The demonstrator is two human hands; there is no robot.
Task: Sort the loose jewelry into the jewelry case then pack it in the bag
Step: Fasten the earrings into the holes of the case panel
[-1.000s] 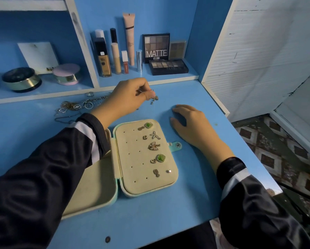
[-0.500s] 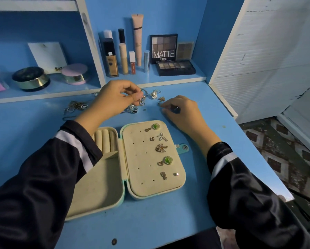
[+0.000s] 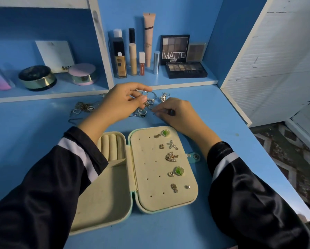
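**While the case (image 3: 111,198) lies open, chains (image 3: 84,107) and a ring (image 3: 142,111) lie loose behind it**

Where the surface (image 3: 28,130) meets the shelf (image 3: 42,97), the chains sit in a heap at far left. Just right of them, the left hand (image 3: 122,103) has its grip clamped on a tangle (image 3: 148,100) of silver pieces, with thumb and forefinger curled round it. The ring lies on the surface just under that hand. A charm (image 3: 163,97) sits just beyond the tangle, apart from both hands. The right hand (image 3: 177,114) rests beside the tangle, fingers curled down; whether its grip holds anything I cannot tell. Nearer the person, the case lies flat. Its left half has ring rolls (image 3: 113,146) and a bare tray, and its right half has earrings (image 3: 171,156) pinned down its pad.
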